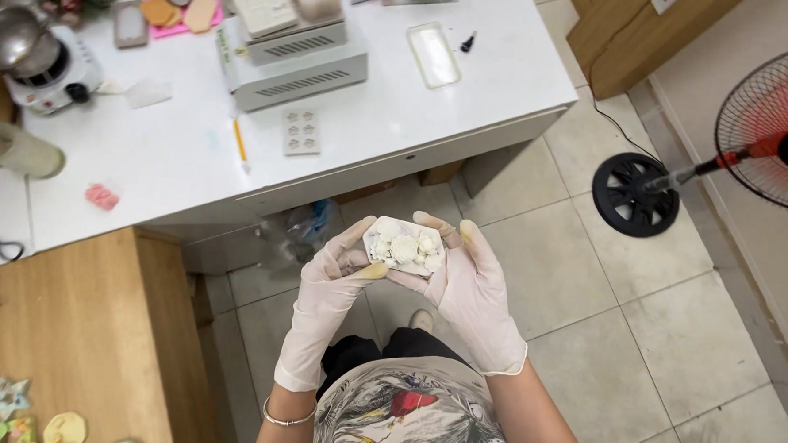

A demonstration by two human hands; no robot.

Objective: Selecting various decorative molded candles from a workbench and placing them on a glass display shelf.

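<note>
Both hands (pixel 409 275) hold mould (pixel 403 246) lying crosswise

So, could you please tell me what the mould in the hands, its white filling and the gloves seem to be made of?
The mould looks like soft, pale silicone or rubber: matte, bending in the grip, though that is uncertain. Its filling seems plaster or clay: chalky white, lumpy, dull. The gloves on the left hand and right hand look like thin latex or similar: cream, translucent, wrinkled at the wrists.

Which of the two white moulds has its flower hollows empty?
The mould on the table: its hollows show empty, while the mould in the hands is packed with white flower casts.
</note>
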